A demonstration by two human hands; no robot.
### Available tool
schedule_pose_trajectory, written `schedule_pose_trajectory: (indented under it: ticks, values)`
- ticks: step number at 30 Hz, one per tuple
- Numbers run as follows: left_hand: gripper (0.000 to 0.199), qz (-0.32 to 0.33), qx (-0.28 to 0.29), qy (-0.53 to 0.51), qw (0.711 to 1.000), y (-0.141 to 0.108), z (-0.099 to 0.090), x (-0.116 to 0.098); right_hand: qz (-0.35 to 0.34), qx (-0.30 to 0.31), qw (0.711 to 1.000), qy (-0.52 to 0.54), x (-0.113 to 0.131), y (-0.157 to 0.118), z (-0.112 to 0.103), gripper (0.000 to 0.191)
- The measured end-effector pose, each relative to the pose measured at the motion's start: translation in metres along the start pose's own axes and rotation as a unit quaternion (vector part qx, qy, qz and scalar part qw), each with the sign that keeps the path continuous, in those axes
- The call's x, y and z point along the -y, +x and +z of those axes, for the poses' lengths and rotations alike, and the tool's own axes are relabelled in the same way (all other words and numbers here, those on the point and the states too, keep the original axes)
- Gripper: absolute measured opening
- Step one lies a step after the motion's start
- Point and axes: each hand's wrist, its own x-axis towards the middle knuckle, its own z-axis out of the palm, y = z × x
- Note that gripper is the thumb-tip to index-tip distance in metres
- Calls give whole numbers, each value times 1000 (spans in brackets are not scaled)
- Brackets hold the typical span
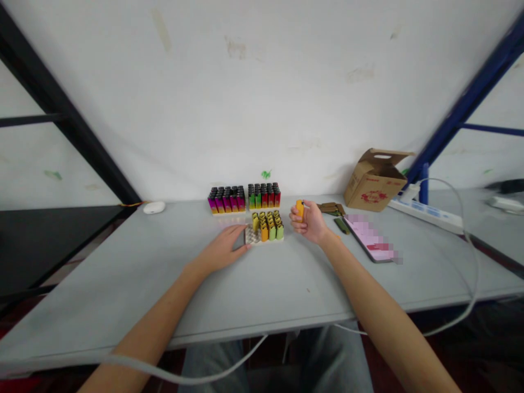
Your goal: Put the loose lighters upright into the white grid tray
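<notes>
My right hand [310, 222] holds an orange lighter [300, 209] upright, its fingers wrapped round it above the table. My left hand [226, 246] rests at the left edge of a white tray [252, 236], fingers and thumb spread apart along its corner. Yellow, orange and light green lighters [272, 231] stand in the middle and right of that tray, while holes show at its left. Behind stand two more filled blocks: purple and orange lighters [226, 201] on the left, green and red lighters [264, 196] on the right.
On the grey table [262, 295], a phone [370, 238], a green object [341, 225] and flat brown pieces [331, 208] lie to the right. Behind them are an open cardboard box [374, 183] and a power strip [429, 214]. A white case [154, 207] sits far left.
</notes>
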Motion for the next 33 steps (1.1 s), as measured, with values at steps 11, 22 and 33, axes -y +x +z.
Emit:
schedule_pose_trajectory:
  ticks: [11,22,33]
  values:
    - [62,-3,1,4,1000,0,-1,0,-4,-4,999,33,-6,1,9,25]
    - [60,2,0,9,1000,0,0,0,-7,9,999,52,-11,1,17,24]
    - [60,5,-4,9,1000,0,1,1,13,21,1000,15,-11,1,15,20]
